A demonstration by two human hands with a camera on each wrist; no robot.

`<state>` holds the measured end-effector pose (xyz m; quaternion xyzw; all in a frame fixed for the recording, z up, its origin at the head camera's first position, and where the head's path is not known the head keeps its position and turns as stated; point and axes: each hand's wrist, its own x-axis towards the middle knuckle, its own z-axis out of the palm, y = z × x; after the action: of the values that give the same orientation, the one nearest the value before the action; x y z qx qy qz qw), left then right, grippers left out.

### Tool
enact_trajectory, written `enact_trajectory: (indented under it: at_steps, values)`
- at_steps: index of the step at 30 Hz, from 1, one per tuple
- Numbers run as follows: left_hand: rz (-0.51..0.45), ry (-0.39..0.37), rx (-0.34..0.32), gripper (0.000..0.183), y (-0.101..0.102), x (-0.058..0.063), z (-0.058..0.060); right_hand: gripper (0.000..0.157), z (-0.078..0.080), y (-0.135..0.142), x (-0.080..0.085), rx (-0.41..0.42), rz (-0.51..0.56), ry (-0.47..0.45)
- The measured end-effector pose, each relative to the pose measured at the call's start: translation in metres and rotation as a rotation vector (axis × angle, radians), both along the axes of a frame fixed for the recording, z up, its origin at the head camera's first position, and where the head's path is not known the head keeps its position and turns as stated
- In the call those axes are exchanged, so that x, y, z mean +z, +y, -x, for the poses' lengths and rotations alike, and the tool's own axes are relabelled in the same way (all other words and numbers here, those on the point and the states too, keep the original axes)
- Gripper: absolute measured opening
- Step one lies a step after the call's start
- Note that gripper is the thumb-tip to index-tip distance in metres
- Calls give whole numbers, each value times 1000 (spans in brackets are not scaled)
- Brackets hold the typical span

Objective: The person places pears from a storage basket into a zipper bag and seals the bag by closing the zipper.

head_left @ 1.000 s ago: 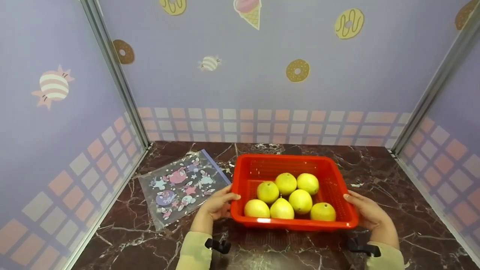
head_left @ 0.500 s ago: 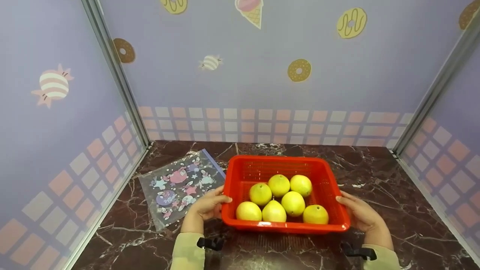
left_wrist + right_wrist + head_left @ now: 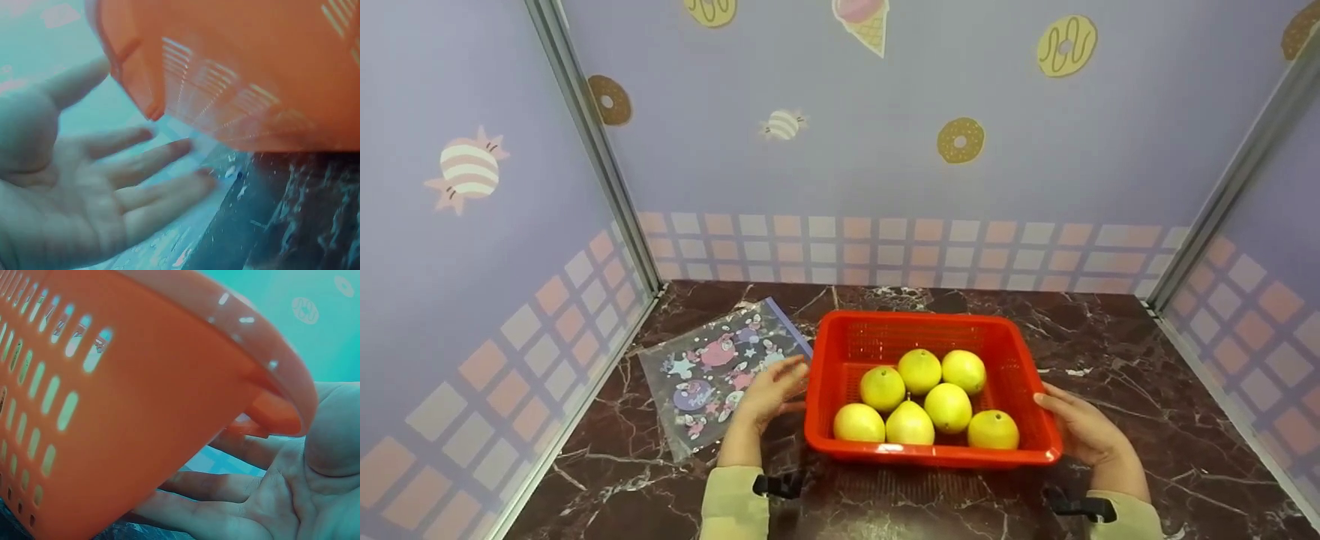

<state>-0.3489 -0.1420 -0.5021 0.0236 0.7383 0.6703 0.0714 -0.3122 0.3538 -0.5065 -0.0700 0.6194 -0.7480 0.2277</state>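
A red plastic basket (image 3: 934, 456) with slotted sides sits on the dark marbled tabletop. Several yellow-green round fruits (image 3: 947, 408) lie in it, along with one pear-shaped yellow fruit (image 3: 910, 424) with a stem. Just off the basket's left side is my left hand (image 3: 765, 394), fingers spread and holding nothing; the left wrist view shows its palm and extended fingers (image 3: 152, 163) below the rim. My right hand (image 3: 1084, 426) holds the basket's right rim, thumb on top. In the right wrist view its fingers (image 3: 211, 486) run behind the basket wall, their tips hidden.
A clear plastic bag (image 3: 679, 424) with cartoon prints and a purple strip along one edge lies flat to the left, close to the basket. Purple walls (image 3: 885, 180) with metal corner posts enclose the tabletop (image 3: 607, 480) at the back and both sides.
The basket has shifted slightly left and toward the person, then stopped. My left hand has let go of its rim and opened, while the right hand stays at the right rim.
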Motion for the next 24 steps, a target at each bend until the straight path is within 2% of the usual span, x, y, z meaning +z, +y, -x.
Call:
enact_trajectory:
  at_steps: [3, 5, 7, 10, 14, 20, 24]
  values:
    - [234, 115, 238, 51, -4, -6, 4, 66, 0, 0, -1, -2, -5, 6]
    - [456, 140, 312, 53, -7, -11, 5, 65, 0, 0, -1, -3, -4, 8]
    - [642, 132, 310, 59, -10, -18, 5, 63, -1, 0, -2, 0, 2, 11]
    - [807, 77, 255, 65, -14, -23, 5, 62, 0, 0, -2, 3, 12, 15]
    - [879, -17, 266, 65, -15, -22, 3, 62, 0, 0, -1, 0, 19, 4]
    - [841, -244, 367, 75, -12, -13, -3, 66, 1, 0, -2, -9, 9, -13]
    - [868, -339, 347, 88, -12, -10, -8, 67, 0, 0, -2, -18, 0, -16]
